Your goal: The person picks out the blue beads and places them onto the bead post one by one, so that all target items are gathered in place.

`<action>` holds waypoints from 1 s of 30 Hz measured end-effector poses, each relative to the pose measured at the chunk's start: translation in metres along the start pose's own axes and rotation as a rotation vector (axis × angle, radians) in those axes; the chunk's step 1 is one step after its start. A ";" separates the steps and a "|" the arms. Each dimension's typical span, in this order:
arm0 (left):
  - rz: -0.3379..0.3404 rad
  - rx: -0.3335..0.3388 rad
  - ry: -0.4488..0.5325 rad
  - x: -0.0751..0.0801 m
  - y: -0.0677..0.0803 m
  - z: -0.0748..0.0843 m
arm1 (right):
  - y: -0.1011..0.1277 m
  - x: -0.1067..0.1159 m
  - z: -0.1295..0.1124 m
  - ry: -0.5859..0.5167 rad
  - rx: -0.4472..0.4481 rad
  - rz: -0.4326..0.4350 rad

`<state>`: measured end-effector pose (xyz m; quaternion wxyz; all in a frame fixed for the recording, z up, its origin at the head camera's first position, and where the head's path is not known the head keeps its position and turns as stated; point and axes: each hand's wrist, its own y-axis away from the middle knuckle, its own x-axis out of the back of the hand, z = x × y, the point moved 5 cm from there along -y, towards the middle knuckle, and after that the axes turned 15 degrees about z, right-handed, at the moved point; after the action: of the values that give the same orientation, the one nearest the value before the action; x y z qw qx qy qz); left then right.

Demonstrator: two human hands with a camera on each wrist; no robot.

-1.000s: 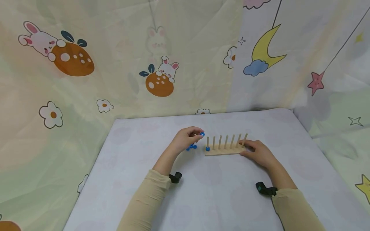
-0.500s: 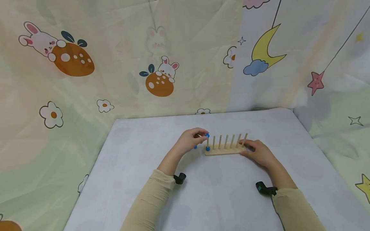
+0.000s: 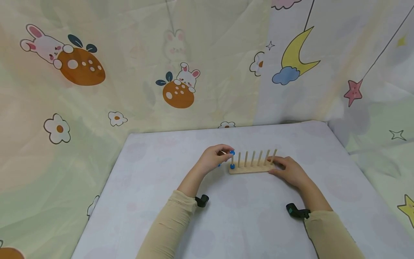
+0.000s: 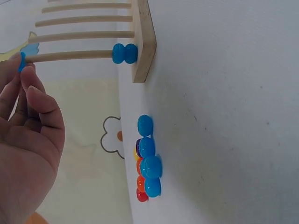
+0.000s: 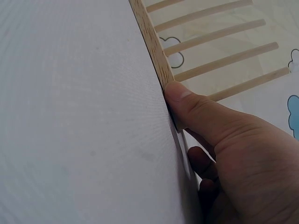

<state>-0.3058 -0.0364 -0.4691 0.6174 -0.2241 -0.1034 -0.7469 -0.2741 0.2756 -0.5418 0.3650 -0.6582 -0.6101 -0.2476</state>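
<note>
The round blue bead (image 4: 22,62), pinched in the left hand (image 3: 210,159), should be kept flat; the long wooden rack (image 3: 250,169), gripped in the right hand (image 3: 290,173), still.

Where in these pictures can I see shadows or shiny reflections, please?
Head view: soft shadow on the table beside the left sleeve; left wrist view: bright glints on the blue beads; right wrist view: dark shade on the lower fingers of the right hand.
</note>
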 end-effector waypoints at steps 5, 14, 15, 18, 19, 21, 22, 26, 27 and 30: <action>-0.001 -0.004 -0.017 -0.002 0.001 -0.003 | 0.000 0.000 0.000 0.003 0.005 0.005; 0.007 0.010 -0.029 -0.006 0.001 -0.012 | 0.000 0.000 0.000 0.003 0.012 0.000; 0.004 0.012 -0.030 -0.007 0.001 -0.014 | 0.000 0.000 0.000 0.004 0.013 0.000; -0.007 0.012 -0.040 -0.009 0.001 -0.018 | 0.000 0.000 0.000 0.010 0.013 -0.002; -0.010 0.011 -0.045 -0.010 0.001 -0.019 | 0.000 0.000 -0.001 0.012 0.012 -0.002; -0.015 0.014 -0.054 -0.011 0.002 -0.022 | 0.000 0.001 -0.001 0.012 0.012 -0.002; -0.014 0.013 -0.060 -0.011 0.002 -0.023 | 0.000 0.001 -0.002 0.012 0.012 -0.002; -0.013 0.010 -0.074 -0.014 0.002 -0.026 | 0.000 0.002 -0.004 0.008 0.015 0.000; -0.015 0.011 -0.077 -0.015 0.002 -0.026 | 0.000 0.002 -0.004 0.009 0.015 -0.001; -0.018 0.012 -0.090 -0.018 0.002 -0.029 | 0.000 0.002 -0.004 0.011 0.015 -0.004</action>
<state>-0.3076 -0.0339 -0.5028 0.6068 -0.2529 -0.1374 -0.7410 -0.2735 0.2735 -0.5378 0.3727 -0.6530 -0.6111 -0.2476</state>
